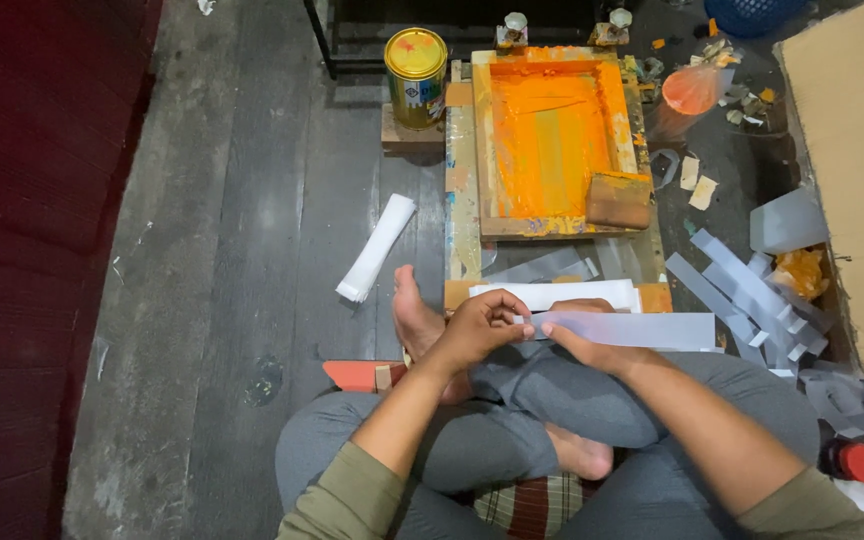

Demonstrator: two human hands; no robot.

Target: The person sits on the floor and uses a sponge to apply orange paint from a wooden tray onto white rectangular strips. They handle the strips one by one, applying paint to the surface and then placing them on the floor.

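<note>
Head view, long pale translucent strip (642, 330), pinched flat

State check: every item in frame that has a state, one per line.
left hand: pinching the translucent strip at its left end
right hand: fingers holding the strip from below
paint can: lid on, upright
printing frame: lying flat, coated in orange ink
squeegee: resting in the frame's corner
white roll: lying on the floor

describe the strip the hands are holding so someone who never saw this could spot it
Start at the orange-inked wooden printing frame on the floor and come down to the person's crossed legs. There the left hand and right hand pinch a long pale plastic strip. Unlike the loose strips scattered to the right, it is held.
</note>
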